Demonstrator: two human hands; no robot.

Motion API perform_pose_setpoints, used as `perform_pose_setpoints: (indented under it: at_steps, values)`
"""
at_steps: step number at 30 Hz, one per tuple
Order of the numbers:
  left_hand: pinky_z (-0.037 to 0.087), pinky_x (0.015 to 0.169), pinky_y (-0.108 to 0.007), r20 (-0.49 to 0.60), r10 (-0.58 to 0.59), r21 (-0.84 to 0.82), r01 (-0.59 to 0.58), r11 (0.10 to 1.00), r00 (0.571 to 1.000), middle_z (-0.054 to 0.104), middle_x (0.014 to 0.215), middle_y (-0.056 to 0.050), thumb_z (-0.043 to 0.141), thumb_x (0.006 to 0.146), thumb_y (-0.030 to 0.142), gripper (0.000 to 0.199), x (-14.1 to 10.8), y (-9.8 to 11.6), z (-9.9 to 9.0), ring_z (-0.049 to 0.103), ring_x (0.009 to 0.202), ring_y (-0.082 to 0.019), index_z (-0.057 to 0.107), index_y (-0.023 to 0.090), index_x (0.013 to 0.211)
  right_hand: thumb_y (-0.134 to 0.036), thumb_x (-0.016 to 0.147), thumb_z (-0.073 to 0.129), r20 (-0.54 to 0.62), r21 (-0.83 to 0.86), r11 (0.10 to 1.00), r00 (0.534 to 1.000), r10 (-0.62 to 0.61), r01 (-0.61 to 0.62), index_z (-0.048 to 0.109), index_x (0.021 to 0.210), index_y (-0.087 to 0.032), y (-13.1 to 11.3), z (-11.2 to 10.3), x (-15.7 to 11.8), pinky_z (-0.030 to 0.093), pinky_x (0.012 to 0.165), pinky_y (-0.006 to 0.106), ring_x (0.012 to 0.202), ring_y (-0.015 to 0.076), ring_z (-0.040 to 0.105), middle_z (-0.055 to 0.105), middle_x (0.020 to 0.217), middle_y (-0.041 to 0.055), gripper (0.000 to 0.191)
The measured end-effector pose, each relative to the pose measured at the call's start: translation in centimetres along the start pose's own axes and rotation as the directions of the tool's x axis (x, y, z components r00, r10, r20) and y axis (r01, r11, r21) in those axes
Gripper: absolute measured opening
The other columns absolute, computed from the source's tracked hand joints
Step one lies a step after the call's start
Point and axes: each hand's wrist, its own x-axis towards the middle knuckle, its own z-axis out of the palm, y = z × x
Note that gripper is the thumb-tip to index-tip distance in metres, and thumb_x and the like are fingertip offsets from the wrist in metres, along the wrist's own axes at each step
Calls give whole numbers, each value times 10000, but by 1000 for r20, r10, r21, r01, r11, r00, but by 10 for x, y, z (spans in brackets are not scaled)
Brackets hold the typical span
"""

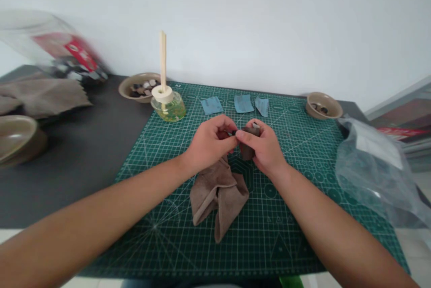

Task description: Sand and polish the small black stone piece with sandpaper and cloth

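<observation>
- Cutting mat: matt green plastic
- Crumpled cloth: soft brown microfibre
- Sandpaper scraps: rough blue paper
- Sticks: smooth pale wood
- Bag: glossy clear plastic

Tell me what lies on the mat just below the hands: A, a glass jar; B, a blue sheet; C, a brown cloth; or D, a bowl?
C. The brown cloth lies crumpled on the green mat, just below the left hand and right hand.
</observation>
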Motion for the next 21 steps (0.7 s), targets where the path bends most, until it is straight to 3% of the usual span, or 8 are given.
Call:
perform_pose_setpoints:
  at_steps: [3, 5, 9, 12, 21]
  values:
    - [470, 441, -199, -89, -23, -181, 6, 983, 996, 582, 567, 69, 706, 780, 237, 179, 1, 5, 10, 566, 456, -95, 554, 186, 859, -369, 678, 865, -27, 134, 991, 999, 28, -25, 485, 733, -238, -5, 0, 0, 417, 496, 254, 510, 116, 522, 534, 593, -87, 406]
    - [468, 443, -193, -138, -1, -193, -26, 981, 990, 577, 552, 72, 712, 813, 260, 194, -6, 5, 12, 574, 460, -95, 538, 194, 867, -379, 684, 853, -48, 192, 980, 997, 54, -44, 486, 758, -244, -8, -2, 0, 428, 487, 257, 503, 122, 538, 541, 588, -91, 398]
    - [483, 459, -189, -13, 45, -87, -45, 995, 999, 617, 639, 56, 752, 799, 245, 199, -22, 3, 7, 583, 481, -80, 580, 180, 877, -381, 699, 836, -46, 227, 973, 998, 50, -39, 481, 742, -238, -10, -6, 0, 439, 484, 254, 509, 116, 534, 539, 584, -88, 385]
    - [491, 468, -193, 49, 32, -87, -28, 996, 998, 633, 677, 47, 748, 808, 256, 192, -21, 0, 3, 593, 496, -82, 596, 172, 891, -324, 690, 845, -4, 277, 960, 999, 48, -45, 498, 729, -226, -10, -8, 1, 457, 503, 245, 537, 113, 553, 569, 593, -78, 363]
    - [486, 457, -207, 1, -77, -75, 77, 994, 997, 659, 699, 25, 785, 770, 289, 248, 6, -19, -6, 590, 496, -96, 657, 146, 927, -368, 664, 852, 4, 261, 963, 997, 72, -70, 537, 766, -219, -7, -12, 12, 464, 476, 242, 532, 113, 560, 574, 620, -75, 363]
